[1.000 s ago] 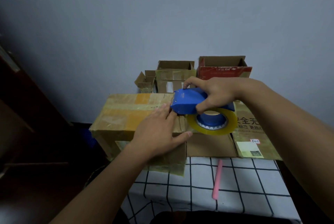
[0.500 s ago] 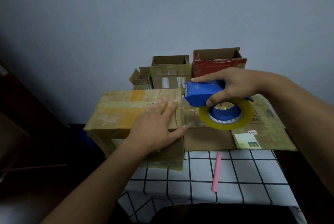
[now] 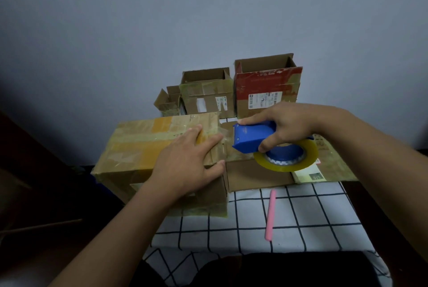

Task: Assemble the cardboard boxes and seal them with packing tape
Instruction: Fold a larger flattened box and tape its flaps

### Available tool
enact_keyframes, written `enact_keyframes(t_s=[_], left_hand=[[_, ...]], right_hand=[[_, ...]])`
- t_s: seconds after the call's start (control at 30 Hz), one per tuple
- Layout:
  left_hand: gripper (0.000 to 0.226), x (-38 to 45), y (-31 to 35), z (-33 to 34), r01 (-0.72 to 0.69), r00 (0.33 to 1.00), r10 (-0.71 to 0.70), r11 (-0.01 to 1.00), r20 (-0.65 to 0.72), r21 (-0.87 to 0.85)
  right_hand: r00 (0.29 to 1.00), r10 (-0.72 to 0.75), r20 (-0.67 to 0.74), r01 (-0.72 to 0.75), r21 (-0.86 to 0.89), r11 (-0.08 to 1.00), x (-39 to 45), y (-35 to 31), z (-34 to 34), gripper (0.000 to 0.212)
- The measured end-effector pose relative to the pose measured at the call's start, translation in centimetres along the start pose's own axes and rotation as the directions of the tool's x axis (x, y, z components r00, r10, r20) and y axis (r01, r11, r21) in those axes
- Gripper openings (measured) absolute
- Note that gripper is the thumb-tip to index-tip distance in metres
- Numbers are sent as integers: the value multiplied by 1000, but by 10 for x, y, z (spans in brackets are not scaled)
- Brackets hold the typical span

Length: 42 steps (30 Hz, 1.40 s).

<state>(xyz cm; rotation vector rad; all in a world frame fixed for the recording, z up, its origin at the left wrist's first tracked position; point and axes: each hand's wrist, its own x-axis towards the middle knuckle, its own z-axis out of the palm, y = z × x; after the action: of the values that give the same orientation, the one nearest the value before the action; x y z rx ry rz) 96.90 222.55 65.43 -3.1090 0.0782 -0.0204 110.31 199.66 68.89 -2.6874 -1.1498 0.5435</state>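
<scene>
A large cardboard box (image 3: 139,147), patched with yellowish tape, lies on its side at the table's left edge and overhangs it. My left hand (image 3: 187,161) presses flat on the box's top near its right end, fingers straight. My right hand (image 3: 287,124) grips a blue tape dispenser (image 3: 254,136) with a roll of clear yellowish tape (image 3: 286,159), just right of the box's end. A short strip of tape runs from the dispenser's mouth to the box top by my left fingertips. One open flap of the box (image 3: 257,175) lies flat beneath the roll.
Against the wall stand a red-printed open box (image 3: 266,87), a brown open box (image 3: 206,94) and a small open box (image 3: 168,101). A flattened carton (image 3: 328,161) lies at right. A pink stick (image 3: 270,214) rests on the checked tablecloth (image 3: 301,217). Dark furniture stands on the left.
My right hand has pulled the dispenser rightward off the box's end, drawing out tape. My left hand stayed pressed on the box top. The camera has tilted a little.
</scene>
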Motion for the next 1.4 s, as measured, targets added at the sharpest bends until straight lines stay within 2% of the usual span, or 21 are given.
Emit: enact_keyframes(t_s=[0.13,0.27,0.43,0.67,1.0,1.17,1.3,1.4], left_hand=[[67,2,0,-2,-78,997,78,997,-20,30],[70,4,2,-2,-88,996,88,994,-1,72],[92,10,7,-3,-132,989,120,977,82,167],[107,12,-1,-2,-158,981,135,972,142,172],[86,12,3,-13,-217,968,182,953,174,209],[85,15,3,-13,-229,966,192,947,175,226],[92,19,1,-13,-237,963,197,942,183,237],[90,21,-1,-11,-249,959,205,940,197,235]], right_hand=[[998,-17,57,20,-64,998,15,-9,4,76],[995,-7,100,15,-83,996,22,-15,-3,74],[988,9,152,4,-85,996,29,-22,-10,72],[981,25,192,-6,-102,995,40,-33,-19,74],[963,74,261,-52,-88,995,41,-36,-23,75],[962,99,253,-67,-132,989,41,-51,-30,71],[880,227,417,-120,-269,956,41,-48,-6,79],[908,215,359,-155,-189,970,31,-27,18,79]])
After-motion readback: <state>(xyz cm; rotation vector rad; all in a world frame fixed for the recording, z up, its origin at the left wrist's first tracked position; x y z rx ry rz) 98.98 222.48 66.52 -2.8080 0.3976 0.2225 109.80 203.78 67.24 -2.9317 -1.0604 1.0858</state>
